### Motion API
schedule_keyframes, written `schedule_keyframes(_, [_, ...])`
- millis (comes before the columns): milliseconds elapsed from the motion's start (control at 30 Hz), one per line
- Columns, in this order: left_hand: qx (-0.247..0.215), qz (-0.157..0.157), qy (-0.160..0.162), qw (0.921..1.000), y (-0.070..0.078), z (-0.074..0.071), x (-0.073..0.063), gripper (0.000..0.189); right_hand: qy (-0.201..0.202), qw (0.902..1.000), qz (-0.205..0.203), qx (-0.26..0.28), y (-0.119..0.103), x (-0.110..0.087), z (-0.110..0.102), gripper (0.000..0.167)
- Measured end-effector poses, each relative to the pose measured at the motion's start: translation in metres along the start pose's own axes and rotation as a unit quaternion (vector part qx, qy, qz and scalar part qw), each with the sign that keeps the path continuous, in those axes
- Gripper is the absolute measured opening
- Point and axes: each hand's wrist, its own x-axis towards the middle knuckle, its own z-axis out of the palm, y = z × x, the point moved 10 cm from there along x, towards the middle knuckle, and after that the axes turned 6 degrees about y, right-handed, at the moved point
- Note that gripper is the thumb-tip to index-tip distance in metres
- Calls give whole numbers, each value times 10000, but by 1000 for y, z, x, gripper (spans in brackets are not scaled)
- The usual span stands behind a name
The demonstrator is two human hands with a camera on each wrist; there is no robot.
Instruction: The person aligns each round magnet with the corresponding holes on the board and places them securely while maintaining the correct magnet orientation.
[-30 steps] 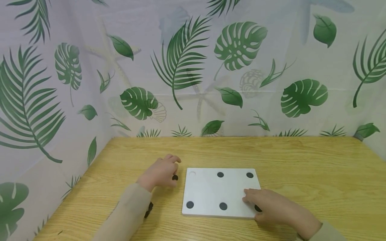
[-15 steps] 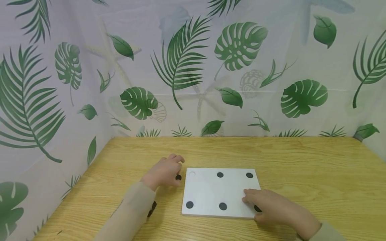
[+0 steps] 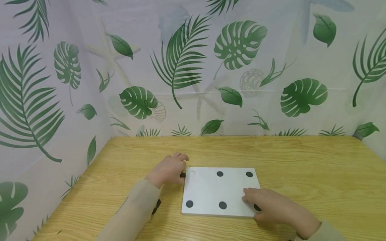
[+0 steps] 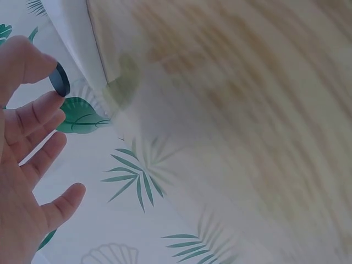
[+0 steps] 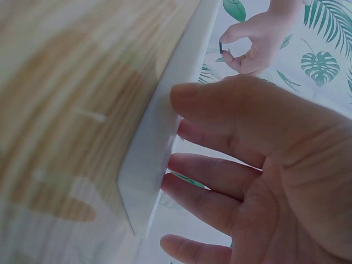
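Note:
A flat white rectangular board [image 3: 208,190] lies on the table, with several black discs set along its long sides. At its far left corner a bare round recess [image 3: 193,173] shows. My left hand [image 3: 169,170] pinches one small black disc [image 4: 60,81] between thumb and index finger, the other fingers spread apart. That hand is right beside the board's left edge, close to the recess. My right hand [image 3: 271,206] grips the board's near right corner, thumb at the side edge and fingertips over the top face. It partly covers the black disc [image 3: 257,207] there.
The wood-grain table [image 3: 307,174] reaches back to a white leaf-print cloth [image 3: 256,113], which also hangs along the left side. A black wrist-worn piece [image 3: 156,206] shows under the left sleeve. A small dark mark [image 3: 59,231] is on the table's left.
My left hand has moved right with the pinched black disc, from a gap beside the board up to its left edge. The right hand and the board have stayed in place.

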Motion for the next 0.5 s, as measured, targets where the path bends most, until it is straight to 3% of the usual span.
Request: schedule_keyframes(500, [240,47,-263,9994,8,3,9,23,80,9998,-177,-95,-2,-1,-1,43])
